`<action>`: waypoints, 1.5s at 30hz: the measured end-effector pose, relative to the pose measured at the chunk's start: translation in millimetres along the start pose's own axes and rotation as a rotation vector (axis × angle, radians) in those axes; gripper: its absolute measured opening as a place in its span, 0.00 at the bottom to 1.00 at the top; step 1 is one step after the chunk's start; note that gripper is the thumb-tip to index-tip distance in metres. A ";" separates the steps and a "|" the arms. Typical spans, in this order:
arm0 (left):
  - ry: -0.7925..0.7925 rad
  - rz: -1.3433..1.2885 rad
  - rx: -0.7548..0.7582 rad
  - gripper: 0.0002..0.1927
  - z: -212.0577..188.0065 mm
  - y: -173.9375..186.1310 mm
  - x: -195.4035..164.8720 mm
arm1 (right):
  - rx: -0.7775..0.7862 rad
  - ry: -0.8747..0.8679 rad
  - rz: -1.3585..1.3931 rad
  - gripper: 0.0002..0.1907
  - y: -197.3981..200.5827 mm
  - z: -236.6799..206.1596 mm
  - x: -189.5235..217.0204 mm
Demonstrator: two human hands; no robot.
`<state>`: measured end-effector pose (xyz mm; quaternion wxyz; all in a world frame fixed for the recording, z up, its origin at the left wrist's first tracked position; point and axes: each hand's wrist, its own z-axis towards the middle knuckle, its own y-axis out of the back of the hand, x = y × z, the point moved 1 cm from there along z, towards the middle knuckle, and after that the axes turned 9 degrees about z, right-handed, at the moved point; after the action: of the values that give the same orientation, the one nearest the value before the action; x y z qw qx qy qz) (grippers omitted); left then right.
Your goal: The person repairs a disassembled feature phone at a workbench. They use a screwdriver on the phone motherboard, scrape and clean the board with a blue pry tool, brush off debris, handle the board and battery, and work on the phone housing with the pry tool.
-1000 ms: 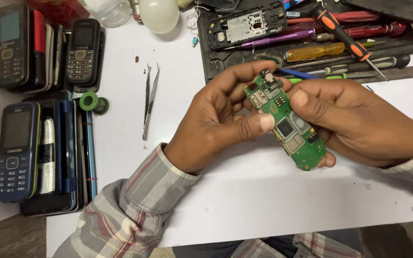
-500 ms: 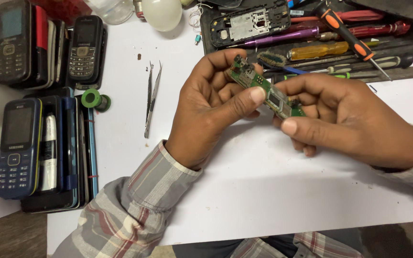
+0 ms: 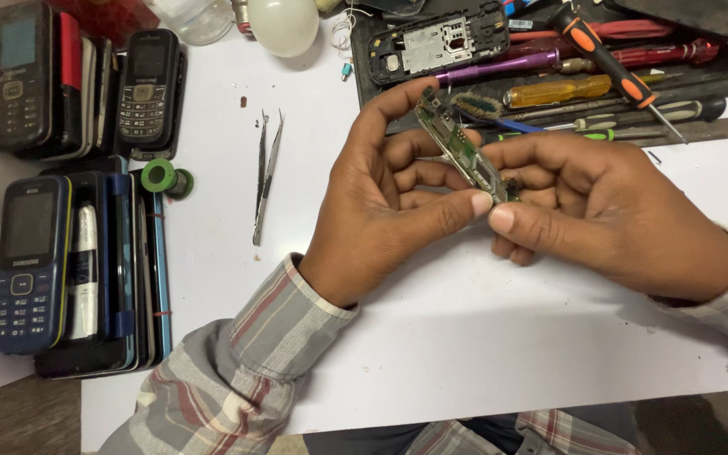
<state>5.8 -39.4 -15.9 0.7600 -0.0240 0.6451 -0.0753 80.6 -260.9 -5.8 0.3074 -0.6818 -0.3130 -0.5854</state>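
Both hands hold a small green phone circuit board [image 3: 462,150] above the white table [image 3: 431,337]. The board is tilted almost edge-on to me. My left hand [image 3: 389,198] pinches its lower end with the thumb, its fingers curled behind the board. My right hand [image 3: 608,211] grips the same lower end with thumb and fingers from the right. A dark phone housing frame [image 3: 436,42] lies just beyond, at the top of the table.
Tweezers [image 3: 265,173] lie left of my hands. A black tray [image 3: 549,93] of screwdrivers and tools runs along the top right. Several keypad phones [image 3: 31,261] are stacked at the left edge, beside a green roll [image 3: 162,177]. A white bulb [image 3: 284,25] sits at the top.
The circuit board has been turned from face-up to nearly edge-on and raised slightly toward the tool tray. Both hands stayed on it.
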 end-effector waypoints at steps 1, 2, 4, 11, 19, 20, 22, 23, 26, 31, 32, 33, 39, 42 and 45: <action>0.001 -0.001 -0.001 0.45 -0.2 0.0 -0.3 | -0.002 0.005 0.001 0.29 -0.3 0.3 0.0; 0.002 -0.002 -0.002 0.45 -0.5 0.1 -0.5 | -0.004 0.011 0.002 0.28 -0.7 0.7 0.0; 0.003 -0.001 -0.006 0.45 -0.3 -0.2 -0.4 | -0.007 0.021 -0.003 0.28 -0.6 0.8 0.4; 0.007 0.001 -0.017 0.45 -0.6 -0.4 -0.4 | -0.004 0.062 0.006 0.28 -2.0 -0.4 0.3; 0.006 -0.037 -0.018 0.44 -0.8 0.6 0.3 | -0.019 0.079 -0.030 0.29 -0.7 -2.1 -1.3; 0.006 -0.044 -0.017 0.44 -0.9 0.6 0.3 | -0.027 0.070 -0.039 0.29 -0.4 -2.8 -1.8; 0.003 -0.046 -0.015 0.44 -0.9 0.7 -0.2 | -0.060 0.039 -0.096 0.29 0.8 -3.3 -2.8; 0.002 -0.042 -0.016 0.44 -1.0 0.5 -0.5 | -0.084 0.016 -0.143 0.29 1.5 -3.1 -3.6; 0.010 -0.053 -0.025 0.43 -0.9 -0.3 -1.7 | -0.093 0.016 -0.207 0.29 1.9 -2.5 -5.2; 0.065 0.073 -0.095 0.41 1.0 -2.6 -3.8 | -0.037 -0.017 -0.110 0.29 4.7 -0.8 -4.6; 0.070 0.075 -0.106 0.41 1.0 -3.3 -4.2 | -0.032 -0.036 -0.054 0.29 5.5 -0.5 -4.3; 0.074 0.075 -0.117 0.41 0.9 -3.7 -4.6 | -0.026 -0.055 0.002 0.29 6.2 0.0 -4.1; 0.053 0.085 -0.153 0.39 0.7 -5.4 -3.8 | 0.007 -0.016 -0.021 0.29 7.8 1.1 -4.1; 0.039 0.050 -0.125 0.39 0.9 -5.8 -2.2 | -0.039 -0.022 -0.172 0.28 6.3 -0.8 -6.1; 0.032 0.016 -0.107 0.39 0.9 -4.1 -1.4 | -0.028 0.020 -0.092 0.28 6.7 -1.9 -5.8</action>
<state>6.1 -43.3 -13.9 0.7479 -0.0579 0.6603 -0.0349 84.1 -266.8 -11.6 0.2736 -0.6652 -0.3327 -0.6099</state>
